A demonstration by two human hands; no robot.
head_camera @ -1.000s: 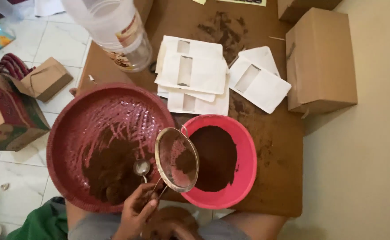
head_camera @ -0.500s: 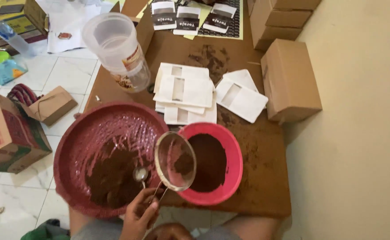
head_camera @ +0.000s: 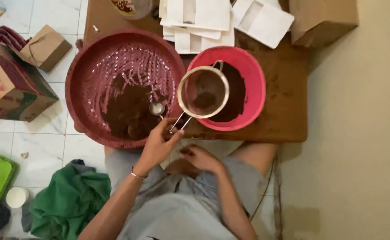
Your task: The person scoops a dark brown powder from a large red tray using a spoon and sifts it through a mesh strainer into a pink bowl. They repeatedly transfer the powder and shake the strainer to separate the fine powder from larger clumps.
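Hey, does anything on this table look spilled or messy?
Yes. Brown powder is smeared on the wooden table right of the pink bowl, outside both bowls. The sieve sits over that bowl, so some likely scattered.

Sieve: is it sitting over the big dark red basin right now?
No, the sieve is held over the smaller pink bowl, while the dark red basin lies beside it with only a spoon inside.
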